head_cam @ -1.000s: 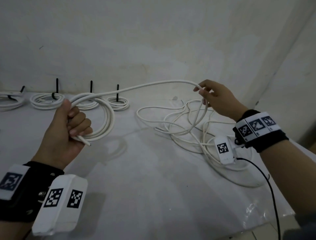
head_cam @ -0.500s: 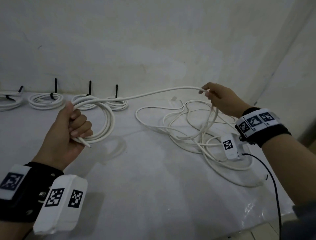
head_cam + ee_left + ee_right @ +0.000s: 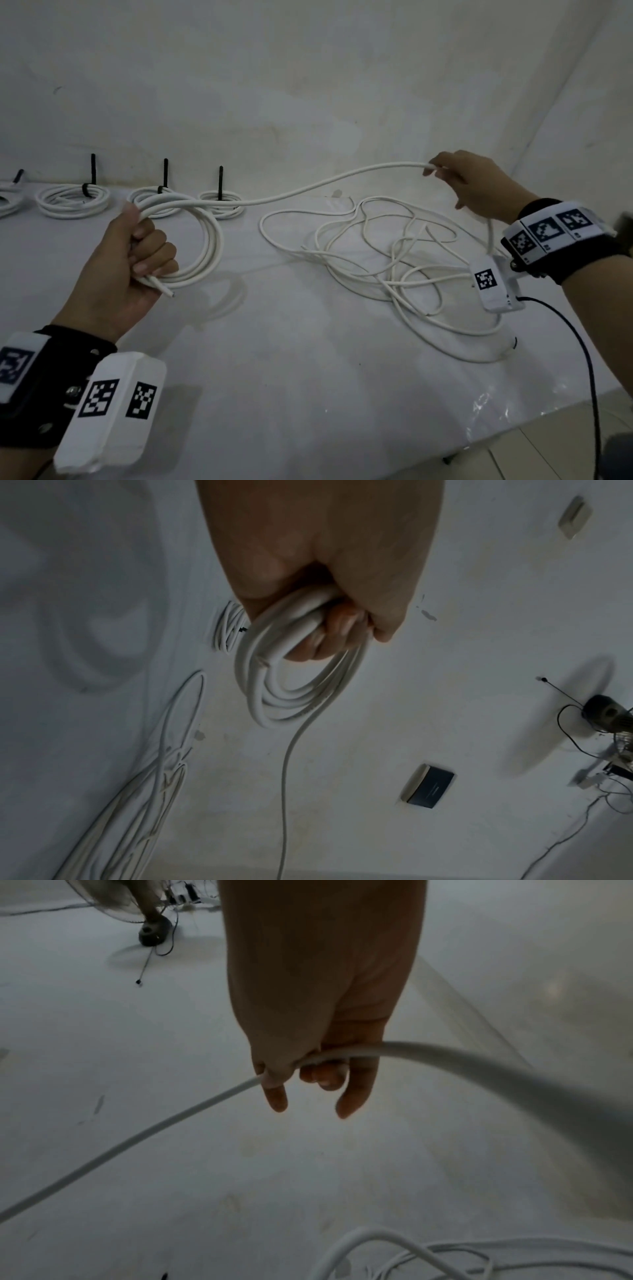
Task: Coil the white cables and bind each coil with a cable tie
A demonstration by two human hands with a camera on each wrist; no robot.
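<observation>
Item: part-wound coil (image 3: 191,240), fisted in my left hand (image 3: 126,260); right hand (image 3: 479,186) pinches the feeding cable (image 3: 308,188). Risk (my judgement): loose tangle (image 3: 394,260) snagging, dragging loops off.

The right hand (image 3: 486,186) has drawn the cable (image 3: 308,186) farther right.

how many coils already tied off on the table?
4 in view, along the back edge: one cut off at the far left, then three with upright black ties. More may lie beyond the left frame edge.
</observation>
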